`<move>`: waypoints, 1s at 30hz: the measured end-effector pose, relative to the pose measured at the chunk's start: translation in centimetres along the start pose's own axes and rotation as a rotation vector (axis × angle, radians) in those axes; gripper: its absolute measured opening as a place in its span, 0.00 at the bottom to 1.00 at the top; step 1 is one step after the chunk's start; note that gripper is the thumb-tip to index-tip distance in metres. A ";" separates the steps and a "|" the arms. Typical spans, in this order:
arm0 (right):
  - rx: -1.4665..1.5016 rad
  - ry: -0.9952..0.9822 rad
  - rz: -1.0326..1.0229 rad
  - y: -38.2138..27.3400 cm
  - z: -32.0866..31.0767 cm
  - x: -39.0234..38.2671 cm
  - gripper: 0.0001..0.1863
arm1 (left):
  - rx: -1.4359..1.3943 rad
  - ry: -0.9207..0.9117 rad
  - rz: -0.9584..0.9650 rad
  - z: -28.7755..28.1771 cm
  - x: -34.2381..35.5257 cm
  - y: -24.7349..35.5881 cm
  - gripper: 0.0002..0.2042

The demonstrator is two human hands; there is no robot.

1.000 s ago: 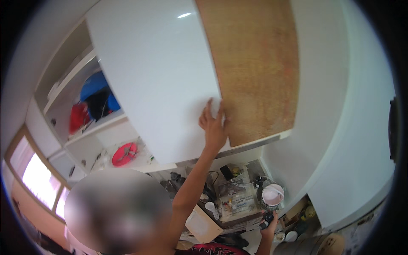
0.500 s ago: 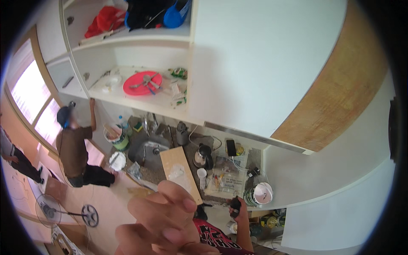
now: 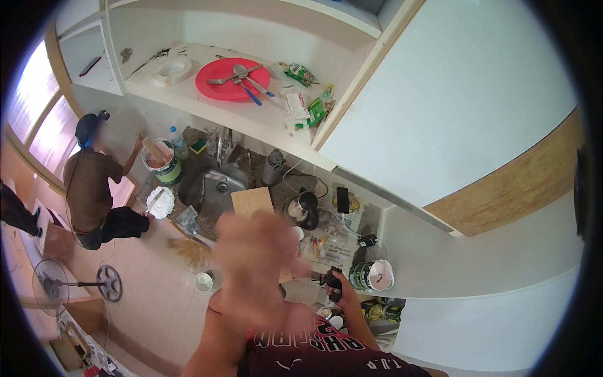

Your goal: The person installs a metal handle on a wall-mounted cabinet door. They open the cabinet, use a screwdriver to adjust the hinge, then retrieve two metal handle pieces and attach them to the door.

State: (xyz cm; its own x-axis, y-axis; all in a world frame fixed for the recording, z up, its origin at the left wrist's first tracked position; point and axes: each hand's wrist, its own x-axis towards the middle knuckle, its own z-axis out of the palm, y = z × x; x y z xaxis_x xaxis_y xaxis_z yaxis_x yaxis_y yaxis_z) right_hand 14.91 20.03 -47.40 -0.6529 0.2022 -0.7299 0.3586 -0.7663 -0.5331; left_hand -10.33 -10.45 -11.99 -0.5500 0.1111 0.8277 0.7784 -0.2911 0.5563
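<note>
My left hand (image 3: 257, 264) is raised close to the camera, smeared by motion, hiding part of a pale board (image 3: 251, 200) on the counter; its fingers are unclear. Lower right, my right hand (image 3: 340, 292) grips a black handheld device (image 3: 331, 279) near a pot of whitish material (image 3: 380, 274). Behind stand a kettle (image 3: 302, 210) and a black phone (image 3: 342, 200). Above, a white cabinet panel (image 3: 452, 94) meets a bare wooden strip (image 3: 496, 195).
A red plate with cutlery (image 3: 223, 85) lies on the open shelf (image 3: 157, 88). Below are a steel sink (image 3: 207, 182) and a bucket (image 3: 164, 169). At left, a co-worker (image 3: 88, 188) crouches by the counter; another person's leg (image 3: 16, 210) shows near a fan (image 3: 50, 286).
My left hand has left the panel edge and risen close to the camera. The view has swung down and left toward the counter. The co-worker's raised hand has come down toward the bucket.
</note>
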 end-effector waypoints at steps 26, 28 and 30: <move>-0.010 0.267 0.016 0.3 2.7 0.5 0.14 | 0.388 -0.101 0.000 11.7 -4.0 -28.7 0.39; -0.015 0.262 0.018 0.2 3.3 0.5 0.15 | 0.379 -0.105 0.006 11.7 -4.0 -28.5 0.39; -0.045 0.275 0.000 0.1 3.1 0.7 0.16 | 0.352 -0.108 0.009 11.9 -4.1 -28.4 0.39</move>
State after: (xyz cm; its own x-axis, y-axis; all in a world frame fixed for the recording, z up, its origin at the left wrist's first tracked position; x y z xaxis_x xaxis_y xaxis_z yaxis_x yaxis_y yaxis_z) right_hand 12.39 18.20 -46.66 -0.4497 0.3646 -0.8153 0.3921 -0.7396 -0.5470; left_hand -26.61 8.69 -30.33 -0.5221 0.2154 0.8252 0.8499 0.0506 0.5245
